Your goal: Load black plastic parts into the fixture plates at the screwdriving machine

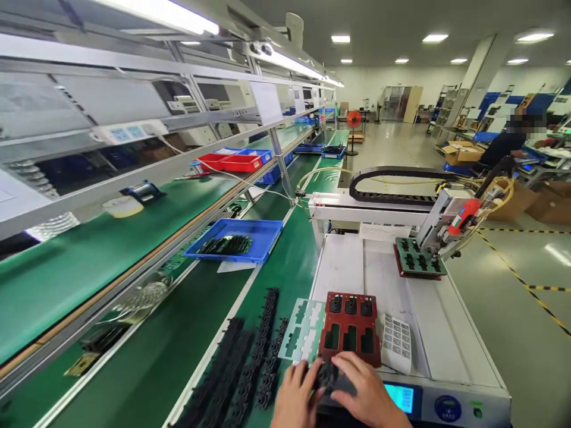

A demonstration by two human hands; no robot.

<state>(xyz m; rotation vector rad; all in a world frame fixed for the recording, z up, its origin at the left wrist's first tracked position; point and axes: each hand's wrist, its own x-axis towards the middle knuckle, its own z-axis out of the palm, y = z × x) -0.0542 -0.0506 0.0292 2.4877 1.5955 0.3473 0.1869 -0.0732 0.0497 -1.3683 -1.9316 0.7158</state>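
My left hand point(294, 397) and my right hand point(363, 389) meet at the bottom of the view, both closed around a small black plastic part point(332, 378). They hover just in front of a dark red fixture tray point(350, 327) with rectangular pockets; black parts fill its far row. A green perforated panel point(300, 333) lies left of the tray and a white label sheet point(396, 343) to its right. Rows of black parts point(250, 368) lie on the green belt to my left.
A white desktop machine point(446, 333) carries a second fixture point(418, 259) under its moving head point(461, 217). A blue tray point(236, 239) of black parts sits farther up the belt. Red and blue bins point(236, 160) are beyond. A seated person point(508, 145) works at far right.
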